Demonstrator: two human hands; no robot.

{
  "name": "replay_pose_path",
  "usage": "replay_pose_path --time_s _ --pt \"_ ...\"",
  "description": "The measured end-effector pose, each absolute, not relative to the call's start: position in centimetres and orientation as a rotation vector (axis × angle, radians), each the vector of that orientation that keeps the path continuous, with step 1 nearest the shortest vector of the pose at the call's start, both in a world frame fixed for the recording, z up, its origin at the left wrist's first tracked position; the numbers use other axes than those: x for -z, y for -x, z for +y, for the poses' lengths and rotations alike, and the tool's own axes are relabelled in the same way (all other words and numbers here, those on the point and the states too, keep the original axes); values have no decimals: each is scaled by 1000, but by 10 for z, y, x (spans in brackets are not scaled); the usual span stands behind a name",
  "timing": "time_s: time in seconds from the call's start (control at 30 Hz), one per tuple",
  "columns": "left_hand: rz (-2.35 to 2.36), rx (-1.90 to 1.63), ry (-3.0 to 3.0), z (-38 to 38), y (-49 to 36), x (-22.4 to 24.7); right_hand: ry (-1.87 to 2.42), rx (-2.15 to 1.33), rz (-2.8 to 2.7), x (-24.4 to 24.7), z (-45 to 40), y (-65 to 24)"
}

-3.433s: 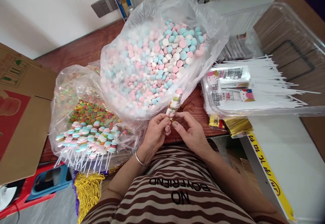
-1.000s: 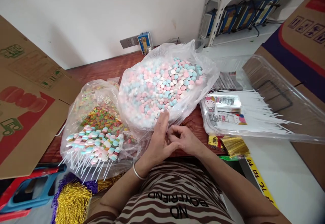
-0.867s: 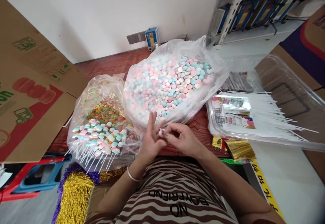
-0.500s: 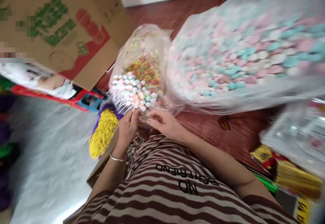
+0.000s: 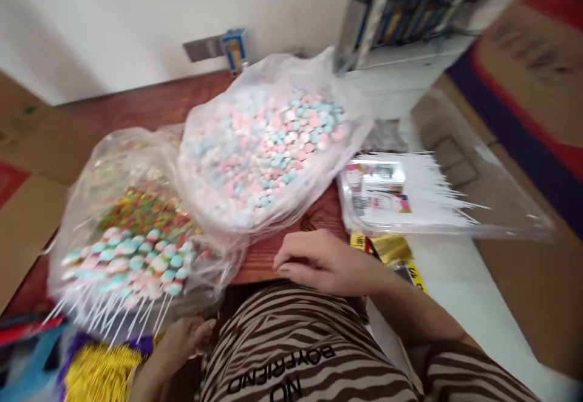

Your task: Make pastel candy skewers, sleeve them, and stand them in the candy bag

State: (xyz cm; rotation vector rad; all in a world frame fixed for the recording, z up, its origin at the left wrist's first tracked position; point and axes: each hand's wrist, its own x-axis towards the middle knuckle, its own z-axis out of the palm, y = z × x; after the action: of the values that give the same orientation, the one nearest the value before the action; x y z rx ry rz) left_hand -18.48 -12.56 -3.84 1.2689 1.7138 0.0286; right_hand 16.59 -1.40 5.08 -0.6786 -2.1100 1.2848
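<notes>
Skewered marshmallows in pink, white and blue lie on a clear plastic bag of colourful small candies, their white sticks hanging toward me. My left hand is low beside them, near the table's front edge, its fingers curled closed. Whether it holds anything is hidden and blurred. Over the table edge, close to my striped shirt, is my right hand. Its fingers bend loosely with the thumb apart, and nothing shows between them. Just beyond it sits a large clear bag of loose marshmallows.
A clear plastic container with white sticks and small packets stands to the right. Cardboard boxes rise at left and right. Yellow and purple fringe hangs at lower left. Behind are a wall and a shelf.
The view has swung right, bringing the stick container and shelf into sight. My hands, close together before near the skewered marshmallows, are now apart; my right hand is away from the skewers.
</notes>
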Motion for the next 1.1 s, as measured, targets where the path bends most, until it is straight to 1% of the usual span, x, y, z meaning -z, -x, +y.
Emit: replay_pose_path --time_s 0.1,0.13,0.2,0.23,0.3,0.47,0.6,0.73,0.87,0.97,1.03,1.1 --pt "1359 13 -1482 -74 160 7 1108 -877 -1990 -78 -1 -239" --pt "1233 10 -1543 -60 150 -5 1315 -715 -1965 -81 6 -261" --pt "1051 3 -1652 -39 126 -24 1864 -353 -1924 -79 24 -299" --pt "983 -6 -1694 -31 115 -30 1981 -311 -1914 -74 34 -312" --pt "859 -20 -1767 -18 92 -35 2103 -331 -1933 -61 52 -330" --pt "691 -18 -1910 1 55 -25 2141 -569 -2056 -30 90 -334" --pt "615 -28 -1880 3 49 -15 2182 -604 -2067 -15 121 -320" --pt "672 -56 -1817 -1 53 -6 2255 -514 -2077 -8 142 -304" --pt "785 -67 -1769 -5 59 1 2263 -425 -2104 -13 141 -299" --pt "764 -79 -1776 -4 59 0 2272 -346 -2079 -27 125 -307" --pt "713 -94 -1793 -5 54 -1 2243 -227 -1981 -40 106 -312" --pt "646 -109 -1748 -8 40 2 2050 -111 -1722 -51 81 -309"
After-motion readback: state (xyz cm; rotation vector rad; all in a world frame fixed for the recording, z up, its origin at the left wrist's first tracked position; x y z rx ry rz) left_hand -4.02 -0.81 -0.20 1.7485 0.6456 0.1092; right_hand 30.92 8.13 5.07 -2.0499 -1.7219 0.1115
